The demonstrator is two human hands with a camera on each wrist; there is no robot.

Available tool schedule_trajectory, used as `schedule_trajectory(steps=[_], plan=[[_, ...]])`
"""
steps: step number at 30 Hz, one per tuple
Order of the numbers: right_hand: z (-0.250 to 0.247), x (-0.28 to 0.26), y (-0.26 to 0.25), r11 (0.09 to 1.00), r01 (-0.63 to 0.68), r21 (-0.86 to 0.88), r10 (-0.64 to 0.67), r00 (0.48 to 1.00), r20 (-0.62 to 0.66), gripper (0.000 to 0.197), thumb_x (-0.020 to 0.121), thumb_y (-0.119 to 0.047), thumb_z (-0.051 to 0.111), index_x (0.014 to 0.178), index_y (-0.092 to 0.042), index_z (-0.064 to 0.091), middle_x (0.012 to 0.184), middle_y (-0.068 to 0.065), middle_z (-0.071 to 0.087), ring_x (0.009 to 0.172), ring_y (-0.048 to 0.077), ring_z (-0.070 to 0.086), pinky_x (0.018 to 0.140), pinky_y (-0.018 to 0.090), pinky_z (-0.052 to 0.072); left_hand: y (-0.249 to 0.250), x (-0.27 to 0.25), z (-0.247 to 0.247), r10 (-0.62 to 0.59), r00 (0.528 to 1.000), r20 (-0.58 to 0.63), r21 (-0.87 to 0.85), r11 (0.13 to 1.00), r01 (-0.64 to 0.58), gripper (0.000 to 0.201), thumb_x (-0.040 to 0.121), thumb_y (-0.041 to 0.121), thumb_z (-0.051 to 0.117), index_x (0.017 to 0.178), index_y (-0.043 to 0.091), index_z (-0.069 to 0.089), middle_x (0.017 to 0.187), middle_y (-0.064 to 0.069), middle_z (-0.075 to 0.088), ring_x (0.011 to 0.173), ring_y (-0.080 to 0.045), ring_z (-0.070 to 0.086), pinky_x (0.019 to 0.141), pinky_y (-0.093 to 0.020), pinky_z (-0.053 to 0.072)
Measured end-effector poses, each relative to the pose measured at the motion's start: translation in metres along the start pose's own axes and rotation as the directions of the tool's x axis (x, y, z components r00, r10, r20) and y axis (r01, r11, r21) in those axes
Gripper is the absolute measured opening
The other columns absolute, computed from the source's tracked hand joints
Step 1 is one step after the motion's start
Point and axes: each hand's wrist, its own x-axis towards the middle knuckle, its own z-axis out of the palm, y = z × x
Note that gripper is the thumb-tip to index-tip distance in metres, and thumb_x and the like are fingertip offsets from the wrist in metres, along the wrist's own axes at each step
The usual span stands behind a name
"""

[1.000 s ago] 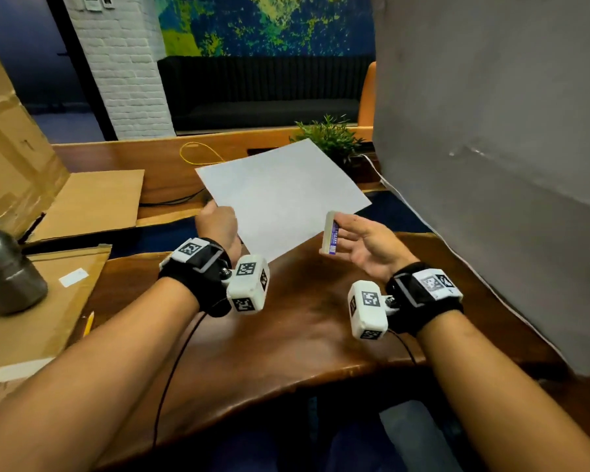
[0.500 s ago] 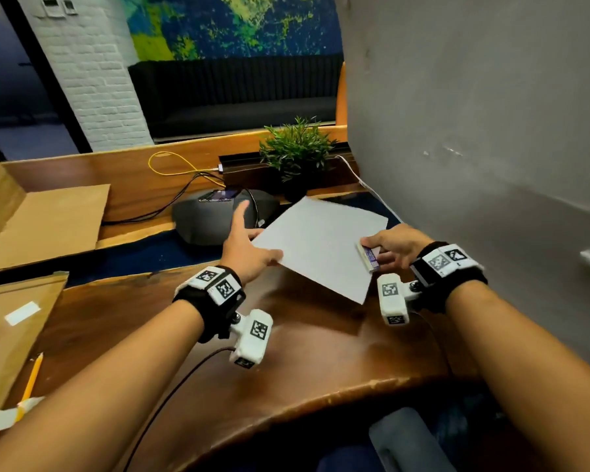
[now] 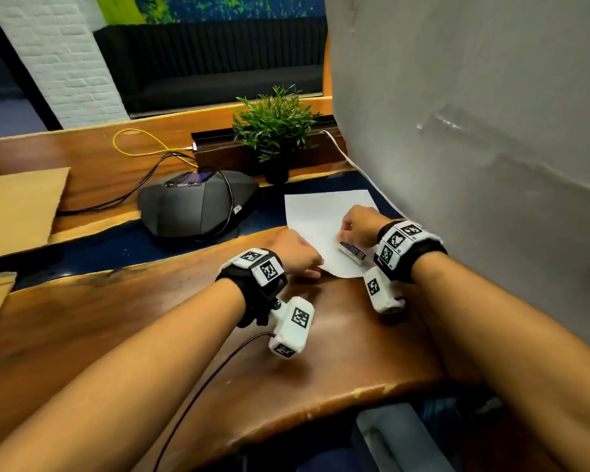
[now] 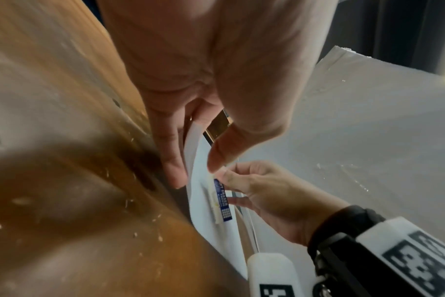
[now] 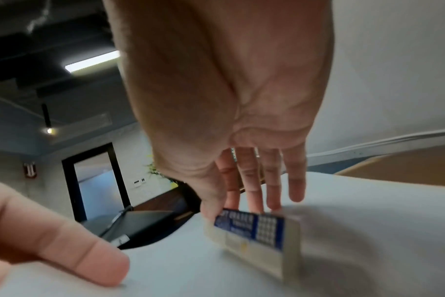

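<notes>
A white sheet of paper point(image 3: 321, 212) lies flat on the wooden table point(image 3: 150, 318), close to the grey board on the right. My left hand point(image 3: 312, 267) is at the sheet's near left corner. In the left wrist view, the left hand point(image 4: 194, 170) pinches the slightly lifted paper point(image 4: 203, 201) edge between thumb and fingers. My right hand point(image 3: 349, 240) holds a white eraser with a blue sleeve point(image 3: 352, 252) down on the sheet. In the right wrist view the thumb and fingers of the right hand point(image 5: 241, 211) grip the eraser point(image 5: 252, 231) by its long sides.
A dark grey dome-shaped device point(image 3: 198, 209) with cables sits left of the paper, and a small potted plant point(image 3: 275, 131) stands behind it. A large grey board point(image 3: 457, 131) walls off the right side. Cardboard point(image 3: 17, 206) lies at far left. A yellow cable point(image 3: 143, 144) loops at the back.
The sheet went from held up in the air to lying flat on the table. My right hand turned over and brought the eraser down onto the paper.
</notes>
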Motion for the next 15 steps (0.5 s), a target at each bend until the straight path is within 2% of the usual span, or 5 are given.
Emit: schedule_trajectory(steps=[4, 6, 9, 12, 15], plan=[[0.009, 0.016, 0.002, 0.999, 0.048, 0.02, -0.047, 0.998, -0.034, 0.016, 0.094, -0.03, 0.065, 0.092, -0.015, 0.071, 0.105, 0.008, 0.071, 0.096, 0.025, 0.063, 0.076, 0.03, 0.048, -0.005, 0.007, -0.003, 0.006, 1.0, 0.022, 0.184, 0.983, -0.01, 0.026, 0.082, -0.005, 0.067, 0.066, 0.012, 0.054, 0.077, -0.015, 0.056, 0.074, -0.027, 0.066, 0.088, -0.052, 0.056], [0.013, 0.022, -0.003, 0.997, 0.076, 0.016, -0.076, 0.996, -0.043, 0.012, 0.092, -0.03, 0.067, 0.088, -0.019, 0.07, 0.104, 0.008, 0.07, 0.095, 0.025, 0.063, 0.077, 0.03, 0.049, -0.004, 0.008, -0.009, 0.026, 1.0, 0.007, 0.195, 0.98, -0.027, 0.017, 0.083, -0.002, 0.069, 0.086, 0.012, 0.058, 0.084, -0.014, 0.057, 0.076, -0.028, 0.066, 0.088, -0.048, 0.057], [0.019, 0.032, -0.01, 0.996, 0.09, 0.014, -0.089, 0.993, -0.079, 0.011, 0.092, -0.027, 0.068, 0.091, -0.017, 0.073, 0.105, 0.01, 0.07, 0.095, 0.027, 0.063, 0.078, 0.03, 0.049, -0.008, 0.012, -0.024, 0.024, 0.999, -0.038, 0.207, 0.978, -0.015, 0.046, 0.083, 0.003, 0.071, 0.125, 0.013, 0.054, 0.084, -0.006, 0.056, 0.069, -0.025, 0.066, 0.078, -0.038, 0.061], [0.019, 0.037, -0.013, 0.995, 0.097, 0.001, -0.096, 0.992, -0.083, 0.015, 0.091, -0.029, 0.069, 0.098, -0.016, 0.073, 0.111, 0.011, 0.069, 0.103, 0.028, 0.062, 0.08, 0.029, 0.046, -0.015, 0.009, -0.043, 0.056, 0.998, -0.01, 0.295, 0.954, -0.05, 0.067, 0.073, 0.013, 0.077, 0.134, 0.008, 0.05, 0.09, -0.008, 0.067, 0.085, -0.026, 0.069, 0.085, -0.042, 0.058], [0.019, 0.038, -0.013, 0.995, 0.098, -0.02, -0.099, 0.993, -0.067, 0.033, 0.089, -0.038, 0.071, 0.114, -0.018, 0.065, 0.124, 0.011, 0.061, 0.107, 0.029, 0.061, 0.086, 0.032, 0.046, -0.025, -0.004, -0.066, 0.126, 0.992, 0.015, 0.498, 0.859, -0.117, 0.059, 0.082, 0.022, 0.077, 0.135, 0.014, 0.051, 0.117, -0.005, 0.066, 0.097, -0.013, 0.062, 0.088, -0.028, 0.049]])
